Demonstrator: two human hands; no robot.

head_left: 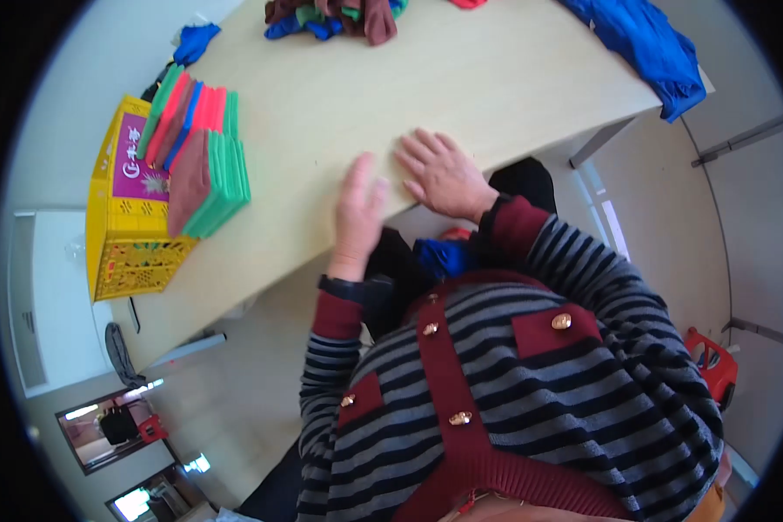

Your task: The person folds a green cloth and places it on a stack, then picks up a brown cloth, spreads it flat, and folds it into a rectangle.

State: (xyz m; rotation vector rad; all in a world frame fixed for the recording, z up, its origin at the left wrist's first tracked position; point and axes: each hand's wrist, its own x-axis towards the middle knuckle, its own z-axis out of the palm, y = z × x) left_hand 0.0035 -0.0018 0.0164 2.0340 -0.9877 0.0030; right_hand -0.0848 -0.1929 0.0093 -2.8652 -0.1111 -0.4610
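Cloths [198, 161], folded flat in green, red, brown and blue, stand near the desk's [309, 100] left edge, likely light, soft, best held across the folds; left hand [358, 211] and right hand [445, 177], fingers extended, empty, are at the front edge.

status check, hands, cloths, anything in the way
Left hand, right hand open, nothing visibly held, by near edge of table. Folded cloths by yellow crate, left. Crumpled cloth pile beyond both hands.
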